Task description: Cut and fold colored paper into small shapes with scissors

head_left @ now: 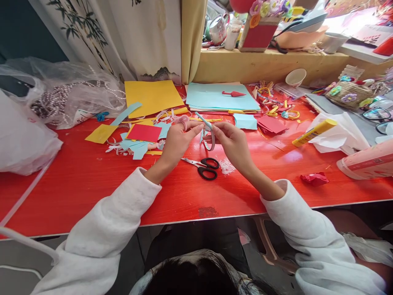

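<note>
Plastic bag point(80, 96) bounds left side; paper scraps point(135, 145) crowd near left hand point(179, 141). Left grip pinches pale blue strip point(202, 119), held between hands above red worktop point(172, 205); right hand point(233, 144) pinches it too, curled part hanging below fingers. Step looks like fingertip shaping; calls for light, steady pinch. Scissors point(201, 164) just nearer body, worktop's front edge beyond. Room for right wrist before glue stick point(315, 132).
</note>
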`<state>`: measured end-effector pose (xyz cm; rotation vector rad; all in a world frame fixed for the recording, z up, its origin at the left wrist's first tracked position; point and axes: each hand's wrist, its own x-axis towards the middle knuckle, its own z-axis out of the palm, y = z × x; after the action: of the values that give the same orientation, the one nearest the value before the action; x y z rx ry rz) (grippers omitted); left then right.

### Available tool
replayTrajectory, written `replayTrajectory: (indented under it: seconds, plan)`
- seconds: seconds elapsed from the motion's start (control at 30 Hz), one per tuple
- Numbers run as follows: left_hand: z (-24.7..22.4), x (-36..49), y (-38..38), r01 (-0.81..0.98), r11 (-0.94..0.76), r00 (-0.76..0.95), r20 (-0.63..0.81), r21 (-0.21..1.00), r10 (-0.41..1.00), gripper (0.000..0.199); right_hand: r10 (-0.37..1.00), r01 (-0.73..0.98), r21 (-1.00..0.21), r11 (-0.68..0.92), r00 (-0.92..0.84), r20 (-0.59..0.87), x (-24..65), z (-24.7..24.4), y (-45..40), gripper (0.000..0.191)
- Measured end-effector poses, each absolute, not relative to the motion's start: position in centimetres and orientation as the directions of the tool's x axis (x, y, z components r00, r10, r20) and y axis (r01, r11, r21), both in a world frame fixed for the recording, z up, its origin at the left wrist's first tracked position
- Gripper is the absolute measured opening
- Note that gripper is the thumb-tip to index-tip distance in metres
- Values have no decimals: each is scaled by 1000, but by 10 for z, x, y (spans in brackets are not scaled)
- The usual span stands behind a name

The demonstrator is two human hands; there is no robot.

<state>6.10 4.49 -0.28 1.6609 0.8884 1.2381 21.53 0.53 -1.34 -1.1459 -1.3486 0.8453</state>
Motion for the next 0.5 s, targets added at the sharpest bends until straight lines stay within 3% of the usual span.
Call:
replayTrajectory:
  seconds: [0.5]
  plan:
    - [-17,67,42,57,-336,156,324,940,933,14,959,123,-958,260,81,271,212,-13,3,31]
